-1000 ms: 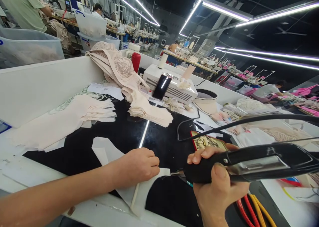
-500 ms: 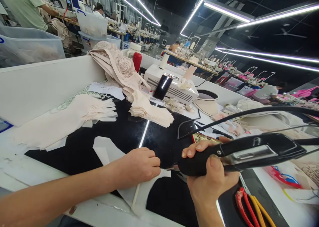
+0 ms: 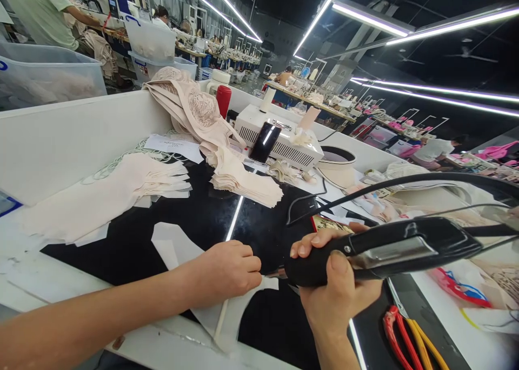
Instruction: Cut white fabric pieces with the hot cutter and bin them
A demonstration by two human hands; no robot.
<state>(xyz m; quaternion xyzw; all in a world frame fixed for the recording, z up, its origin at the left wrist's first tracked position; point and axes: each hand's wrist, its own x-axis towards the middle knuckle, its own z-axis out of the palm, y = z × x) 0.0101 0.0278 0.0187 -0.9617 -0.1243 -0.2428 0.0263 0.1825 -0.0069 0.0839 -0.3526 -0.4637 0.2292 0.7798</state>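
My right hand grips a black corded hand tool with a silver panel, thumb on top. The tool's narrow metal tip points left and sits at the edge of a white cut piece, cloth or paper, lying flat on the black tabletop. My left hand is closed and rests on this piece, close to the tip. Its fingertips are hidden, so I cannot make out what they pinch. Part of the white piece shows beyond my left forearm.
Cream cut pieces are stacked at left, more ahead beside a lace bra. A phone leans on a white box. Red-handled and yellow-handled tools lie at right. A cable crosses the right side.
My right hand and the black tool have shifted slightly left, closer to my left hand. My left hand and the white piece stay in place.
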